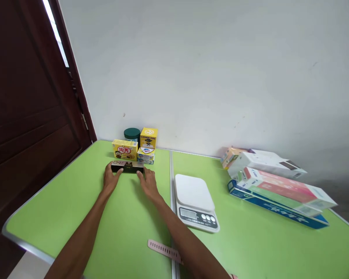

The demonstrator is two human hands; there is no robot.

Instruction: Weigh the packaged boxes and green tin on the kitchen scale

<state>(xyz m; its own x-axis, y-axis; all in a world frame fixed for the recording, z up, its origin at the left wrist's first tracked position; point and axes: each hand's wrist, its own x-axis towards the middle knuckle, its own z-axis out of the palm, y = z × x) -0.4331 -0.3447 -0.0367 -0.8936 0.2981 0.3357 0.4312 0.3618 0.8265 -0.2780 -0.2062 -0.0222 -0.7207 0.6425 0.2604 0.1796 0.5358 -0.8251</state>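
A long, slim black box point(128, 167) with a pinkish top lies on the green table, crosswise in front of several small packages. My left hand point(111, 177) grips its left end, thumb along the front face. At the other end my right hand point(147, 180) has its thumb against the front and its fingers around the side. Just behind the box stand a yellow snack box point(125, 150) and a small white-and-blue box point(145, 155). Farther back are a yellow cube-shaped carton point(148, 138) and a jar with a green lid point(132, 133).
Right of my forearms sits a white kitchen scale point(195, 201), beside the table's metal seam point(172, 182). Several long cartons lie piled at the right, among them a blue box point(282, 207) and a pink one point(287, 188). A pink strap point(164, 249) lies near my right forearm. Behind is a wall.
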